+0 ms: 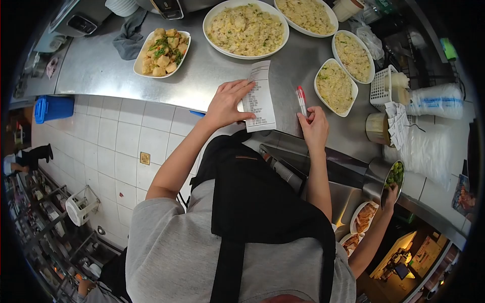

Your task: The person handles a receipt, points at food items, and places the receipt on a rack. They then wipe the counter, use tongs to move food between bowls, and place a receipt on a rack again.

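My left hand (227, 104) lies on the left edge of a printed paper receipt (262, 103), thumb and fingers spread apart. The receipt rests on the steel counter near its front edge. My right hand (314, 127) is closed in a pinch around the lower end of a red-and-white pen (301, 100), whose red end points away from me. Beyond the receipt stands a large oval dish of fried rice (246, 30). A smaller rice dish (336, 87) sits just right of the pen. Left of the receipt is a dish of tofu-like cubes with greens (164, 53).
More rice dishes (353, 56) stand at the back right, by a white basket (381, 87) and plastic bags. Another person's hand (389, 197) reaches into a metal bowl of green vegetables (395, 174). A grey cloth (130, 36) lies at the back left; a stool (82, 206) stands on the floor.
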Motion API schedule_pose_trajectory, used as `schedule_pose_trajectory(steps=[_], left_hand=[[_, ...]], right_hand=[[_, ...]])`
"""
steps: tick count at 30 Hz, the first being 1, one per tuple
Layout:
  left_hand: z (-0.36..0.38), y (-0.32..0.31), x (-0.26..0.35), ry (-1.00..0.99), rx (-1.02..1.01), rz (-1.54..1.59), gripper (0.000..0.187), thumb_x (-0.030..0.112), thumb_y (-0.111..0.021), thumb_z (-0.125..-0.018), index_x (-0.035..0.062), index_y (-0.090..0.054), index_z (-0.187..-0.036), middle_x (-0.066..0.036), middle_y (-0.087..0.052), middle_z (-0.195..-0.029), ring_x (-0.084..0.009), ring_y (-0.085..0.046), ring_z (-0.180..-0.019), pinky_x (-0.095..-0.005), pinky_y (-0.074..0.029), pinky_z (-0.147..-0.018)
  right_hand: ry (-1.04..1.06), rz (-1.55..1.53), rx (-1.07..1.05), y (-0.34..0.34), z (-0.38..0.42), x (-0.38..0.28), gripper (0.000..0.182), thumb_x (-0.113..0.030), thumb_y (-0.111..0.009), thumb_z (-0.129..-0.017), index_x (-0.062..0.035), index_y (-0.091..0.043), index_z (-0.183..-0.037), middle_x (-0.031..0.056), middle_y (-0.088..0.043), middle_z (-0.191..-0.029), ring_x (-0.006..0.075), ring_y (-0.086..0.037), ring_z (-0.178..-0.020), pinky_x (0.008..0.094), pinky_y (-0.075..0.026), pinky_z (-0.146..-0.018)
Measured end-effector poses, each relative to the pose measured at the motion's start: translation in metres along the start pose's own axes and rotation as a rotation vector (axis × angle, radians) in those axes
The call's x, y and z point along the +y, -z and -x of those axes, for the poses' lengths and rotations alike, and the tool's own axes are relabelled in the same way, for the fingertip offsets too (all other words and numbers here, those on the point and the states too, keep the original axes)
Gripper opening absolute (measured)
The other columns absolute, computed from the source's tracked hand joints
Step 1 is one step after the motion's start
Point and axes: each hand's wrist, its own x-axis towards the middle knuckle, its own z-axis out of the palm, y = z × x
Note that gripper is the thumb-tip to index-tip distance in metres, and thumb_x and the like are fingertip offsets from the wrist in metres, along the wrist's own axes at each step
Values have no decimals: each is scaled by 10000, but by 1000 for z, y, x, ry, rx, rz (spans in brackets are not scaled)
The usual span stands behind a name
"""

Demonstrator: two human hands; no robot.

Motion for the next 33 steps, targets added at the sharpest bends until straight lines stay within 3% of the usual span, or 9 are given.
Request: schedule_pose_trajectory(steps=[2,3,5,9,15,19,22,25,33], left_hand=[[-1,-4,-6,80,23,467,540,170,-616,-747,56,-456,-1250,-112,-529,-1194,-252,-530,-1044,-362,-432,-886],[-4,-1,-2,70,20,465,540,170,-616,-747,56,-456,-1250,-112,-529,-1194,-252,-530,-1044,-362,-432,-886],[-9,7,10,442,-123,1174,497,-15,-366,-792,66,-435,-1277,-117,-519,-1185,-128,-575,-931,-246,-491,-735],[-28,20,42,417,-124,1287,516,-37,-328,-795,61,-420,-1293,-91,-550,-1127,-88,-571,-832,-216,-485,-681],[-53,29,70,311,-255,1255,516,0,-359,-796,94,-425,-1299,-22,-531,-1166,-50,-537,-880,-177,-452,-682],[-71,27,88,250,-307,1305,557,-8,-354,-768,91,-401,-1315,-43,-498,-1225,-88,-549,-956,-180,-450,-683],[-85,25,99,176,-305,1375,681,-53,-338,-711,99,-282,-1373,-84,-346,-1368,-169,-513,-1102,-202,-460,-721],[-101,20,108,142,-327,1447,690,-57,-346,-708,99,-274,-1376,-97,-299,-1398,-191,-504,-1115,-215,-460,-740],[-134,1,127,60,-490,1432,692,-55,-360,-684,55,-286,-1363,-117,-318,-1383,-217,-496,-1121,-237,-470,-756]], right_hand=[[0,-38,43,5,3,-6,249,-173,-672,-721,-41,-531,-878,78,-518,-710,235,-525,-609,350,-417,-556],[5,-74,78,8,4,-10,246,-166,-670,-723,-41,-536,-886,75,-519,-710,218,-526,-603,332,-421,-556],[-6,-196,23,13,7,-23,234,-147,-652,-741,-37,-533,-910,70,-531,-726,191,-532,-605,307,-423,-559],[99,-631,-102,12,13,-49,283,-57,-575,-799,-13,-461,-1055,72,-572,-790,117,-554,-642,245,-437,-577],[18,-1050,47,25,20,-62,375,101,-475,-784,4,-329,-1116,109,-578,-842,100,-576,-737,205,-462,-628],[7,-1075,150,44,20,-55,339,125,-465,-771,9,-355,-1069,106,-579,-870,93,-582,-771,191,-460,-640],[-1,-1072,197,54,23,-45,304,137,-461,-769,27,-394,-1044,117,-577,-921,91,-583,-801,181,-455,-648],[-5,-1061,245,66,27,-40,281,142,-451,-775,49,-438,-1039,125,-575,-972,97,-586,-837,178,-453,-666],[-100,-1025,378,87,33,-28,318,119,-446,-805,62,-454,-1118,130,-611,-957,96,-595,-819,187,-467,-679]])
